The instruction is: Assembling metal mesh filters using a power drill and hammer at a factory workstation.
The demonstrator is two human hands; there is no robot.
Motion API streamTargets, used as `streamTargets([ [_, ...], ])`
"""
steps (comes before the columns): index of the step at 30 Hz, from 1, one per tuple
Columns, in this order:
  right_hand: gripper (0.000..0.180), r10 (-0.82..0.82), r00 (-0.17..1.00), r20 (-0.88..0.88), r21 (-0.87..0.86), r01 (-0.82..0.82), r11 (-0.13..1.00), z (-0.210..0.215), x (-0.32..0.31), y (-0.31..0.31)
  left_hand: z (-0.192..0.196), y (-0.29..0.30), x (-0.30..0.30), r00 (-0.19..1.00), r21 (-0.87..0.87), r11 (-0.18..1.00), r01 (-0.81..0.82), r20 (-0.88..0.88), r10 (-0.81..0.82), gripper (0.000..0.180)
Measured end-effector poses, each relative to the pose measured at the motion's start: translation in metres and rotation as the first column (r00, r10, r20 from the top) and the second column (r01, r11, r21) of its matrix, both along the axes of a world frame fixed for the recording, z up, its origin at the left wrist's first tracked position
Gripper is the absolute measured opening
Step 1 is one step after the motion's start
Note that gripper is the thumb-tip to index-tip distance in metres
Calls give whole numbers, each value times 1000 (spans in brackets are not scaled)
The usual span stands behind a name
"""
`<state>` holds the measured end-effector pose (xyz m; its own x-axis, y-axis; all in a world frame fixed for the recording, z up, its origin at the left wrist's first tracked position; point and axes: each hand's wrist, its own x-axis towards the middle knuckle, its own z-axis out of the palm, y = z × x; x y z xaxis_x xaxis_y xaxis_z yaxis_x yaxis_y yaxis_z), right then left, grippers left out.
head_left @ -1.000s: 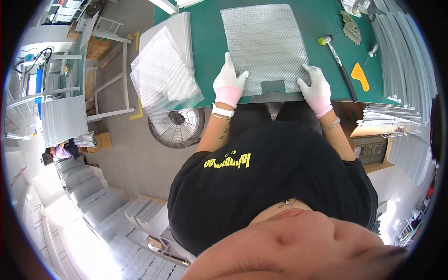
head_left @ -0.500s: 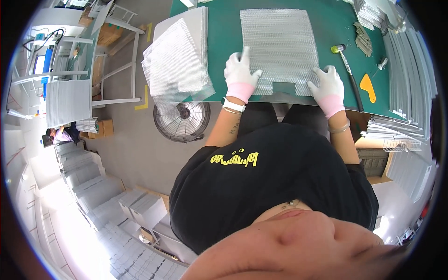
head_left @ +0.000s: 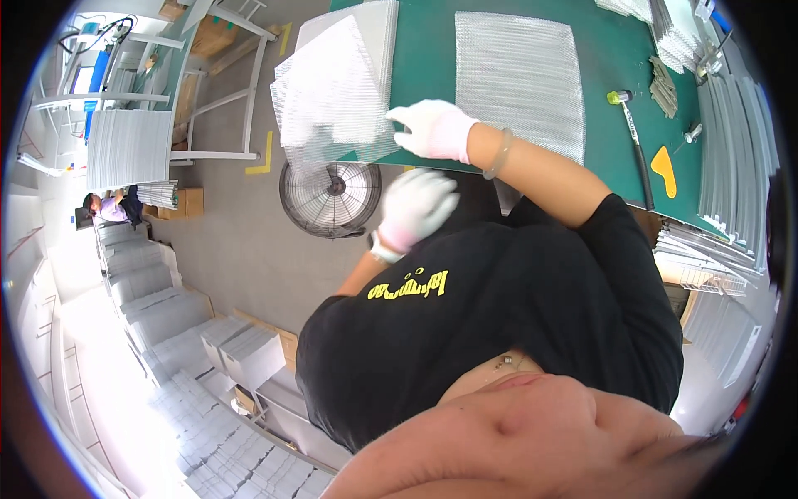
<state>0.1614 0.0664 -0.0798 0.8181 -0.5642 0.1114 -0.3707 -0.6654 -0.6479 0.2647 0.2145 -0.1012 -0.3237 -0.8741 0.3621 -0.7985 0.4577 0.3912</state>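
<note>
My right arm reaches across to the left over the near edge of a green-topped table point(head_left: 424, 50). My right hand point(head_left: 434, 130), in a white glove with a pink cuff, has its thumb and fingers apart beside the stacked pale mesh sheets point(head_left: 332, 91). My left hand point(head_left: 418, 208), gloved alike, is off the table in front of my body; motion blurs its fingers. A silver mesh sheet point(head_left: 519, 75) lies flat on the table, its near edge partly hidden by my right forearm.
A rubber mallet point(head_left: 632, 141), a yellow scraper point(head_left: 663, 170) and mesh scraps point(head_left: 662, 87) lie to the right. Pale strips point(head_left: 731, 158) are stacked along the right edge. On the floor stands a round fan point(head_left: 332, 195). Another person point(head_left: 108, 208) is far left.
Both hands have left the silver mesh sheet. My right hand has swung left to the pale sheets, and my left hand has drawn back off the table. The view has shifted slightly.
</note>
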Motion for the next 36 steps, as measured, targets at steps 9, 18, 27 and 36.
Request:
streamTargets([
  [9,51,-27,988,-155,-20,25,999,6,37,31,-22,43,189,359,437,332,-836,-23,933,63],
  [18,39,42,802,596,-449,290,845,23,-6,12,57,36,111,317,-58,452,-890,-792,522,53],
  [27,57,-456,836,306,454,293,842,28,-206,48,29,-16,21,479,513,849,123,-780,402,45],
  [36,55,-799,579,160,294,745,599,4,-233,49,-18,-75,-51,806,229,956,-182,-523,278,48],
])
